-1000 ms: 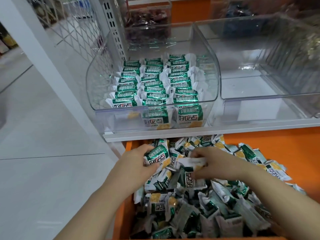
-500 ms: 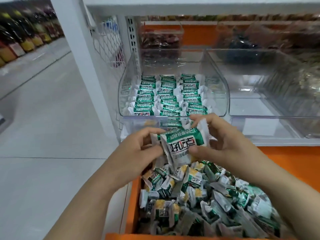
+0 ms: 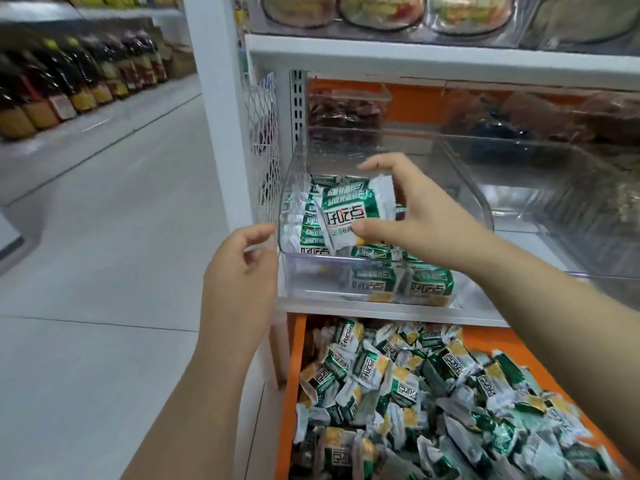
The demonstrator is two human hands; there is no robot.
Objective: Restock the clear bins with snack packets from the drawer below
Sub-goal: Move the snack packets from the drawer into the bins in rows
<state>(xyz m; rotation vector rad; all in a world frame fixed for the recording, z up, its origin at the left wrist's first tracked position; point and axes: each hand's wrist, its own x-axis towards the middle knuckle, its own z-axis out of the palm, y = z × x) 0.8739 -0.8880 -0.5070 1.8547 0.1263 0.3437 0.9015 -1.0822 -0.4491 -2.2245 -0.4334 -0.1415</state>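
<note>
Over the clear bin (image 3: 322, 259), your right hand (image 3: 426, 223) pinches one snack packet (image 3: 353, 209) between thumb and fingers, left hand (image 3: 239, 271) loosely curled and empty beside the front corner; placement step, so next lower it onto the rows, release, then reach into the drawer (image 3: 294, 375).

Store aisle. Pale grey tiled floor (image 3: 86, 271); far left, long rows of dark bottles (image 3: 69, 81). White shelving post (image 3: 221, 116) with wire mesh side panel (image 3: 266, 133); white shelf board (image 3: 433, 60) above, orange back panel (image 3: 408, 105) behind.
</note>
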